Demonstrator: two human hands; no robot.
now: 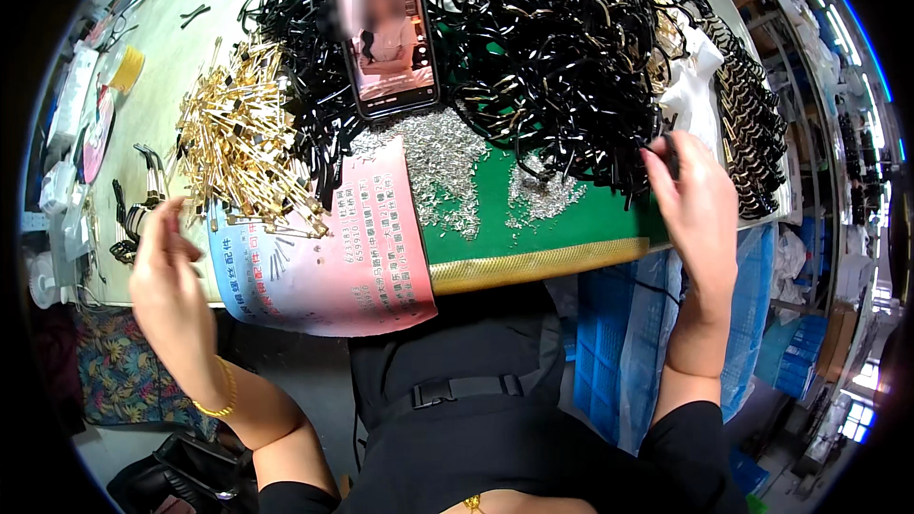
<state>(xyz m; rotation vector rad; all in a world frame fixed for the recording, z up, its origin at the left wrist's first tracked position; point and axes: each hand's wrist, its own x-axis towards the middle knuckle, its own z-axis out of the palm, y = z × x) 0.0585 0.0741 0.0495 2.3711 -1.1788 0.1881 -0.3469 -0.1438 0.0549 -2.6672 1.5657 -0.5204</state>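
Note:
My right hand is at the right front edge of a big heap of glossy black glasses temples. Its thumb and fingers are closed on a dark curved piece that looks like one of these temples. My left hand hangs at the table's left front, beside a pile of thin gold metal rods with small black ends. Its fingers are bent and slightly blurred, so I cannot see whether they hold anything. Tiny silver screws lie scattered on the green mat between the hands.
A phone leans on the black heap. A pink and blue printed sheet hangs over the table's front edge. Neat rows of temples and a white plastic bag are at the right. Blue crates stand below.

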